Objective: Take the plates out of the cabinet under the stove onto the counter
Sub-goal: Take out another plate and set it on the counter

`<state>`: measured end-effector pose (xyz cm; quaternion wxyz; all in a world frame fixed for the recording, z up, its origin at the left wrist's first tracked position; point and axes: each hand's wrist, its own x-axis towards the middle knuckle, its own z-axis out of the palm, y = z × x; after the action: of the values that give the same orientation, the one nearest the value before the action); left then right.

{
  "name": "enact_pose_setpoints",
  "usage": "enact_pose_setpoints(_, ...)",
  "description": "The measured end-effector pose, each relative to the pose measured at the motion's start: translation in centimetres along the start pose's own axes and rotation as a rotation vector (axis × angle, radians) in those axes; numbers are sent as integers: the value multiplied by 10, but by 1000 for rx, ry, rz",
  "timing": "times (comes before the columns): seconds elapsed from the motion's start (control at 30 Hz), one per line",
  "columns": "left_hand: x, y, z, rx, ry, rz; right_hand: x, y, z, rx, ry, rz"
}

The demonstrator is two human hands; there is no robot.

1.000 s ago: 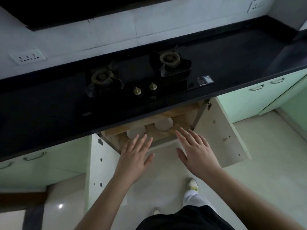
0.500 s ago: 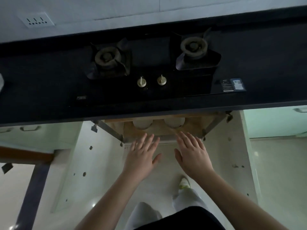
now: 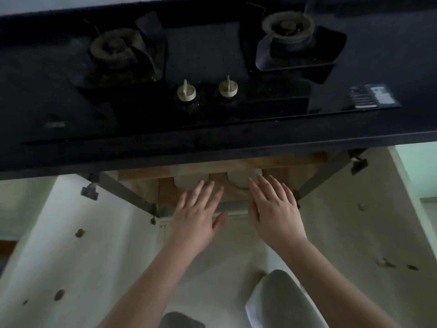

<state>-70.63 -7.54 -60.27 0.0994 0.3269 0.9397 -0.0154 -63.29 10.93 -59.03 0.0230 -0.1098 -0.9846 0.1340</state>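
Two white plates lie in the open cabinet under the stove, the left plate (image 3: 186,179) and the right plate (image 3: 240,179), both partly hidden by the counter's front edge. They rest on a wooden shelf (image 3: 279,176). My left hand (image 3: 197,215) hovers with fingers spread just in front of the left plate, holding nothing. My right hand (image 3: 275,207) is also open, its fingertips at the edge of the right plate. I cannot tell whether either hand touches a plate. The black counter (image 3: 165,147) runs across above the cabinet.
A black two-burner gas stove (image 3: 208,62) with two knobs (image 3: 186,92) sits in the counter. Both cabinet doors stand wide open, the left door (image 3: 78,233) and the right door (image 3: 354,221). My knee (image 3: 281,297) shows below on the pale floor.
The view has moved closer and lower toward the cabinet. Both hands have reached forward to the plates, still open, and the plates are now more hidden under the counter edge.
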Motion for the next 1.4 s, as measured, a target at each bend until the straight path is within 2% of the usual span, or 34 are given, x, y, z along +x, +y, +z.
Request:
enact_pose_setpoints(0.17, 39, -7, 57, -51, 163, -15, 28, 20, 62, -43, 121, -3)
enact_pose_setpoints(0.27, 63, -12, 90, -41, 229, 18, 43, 29, 96, -110, 130, -15)
enact_pose_setpoints(0.63, 141, -37, 169, 30, 485, 55, 89, 69, 181, -226, 360, -33)
enact_pose_setpoints(0.83, 162, -40, 180, 8, 576, 71, 102, 85, 198, -256, 449, -28)
enact_pose_setpoints(1.13, 183, -33, 168, -111, 579, 103, 109, 95, 192, -260, 489, -37)
enact_pose_setpoints(1.23, 201, -31, 154, -328, 551, 85, 116, 103, 190, -241, 487, -31)
enact_pose_setpoints(1.33, 212, -25, 141, -895, 500, 58, 124, 111, 188, -168, 438, -7)
enact_pose_setpoints(1.4, 221, -22, 129, -1286, 466, -30, 129, 115, 182, -68, 379, 42)
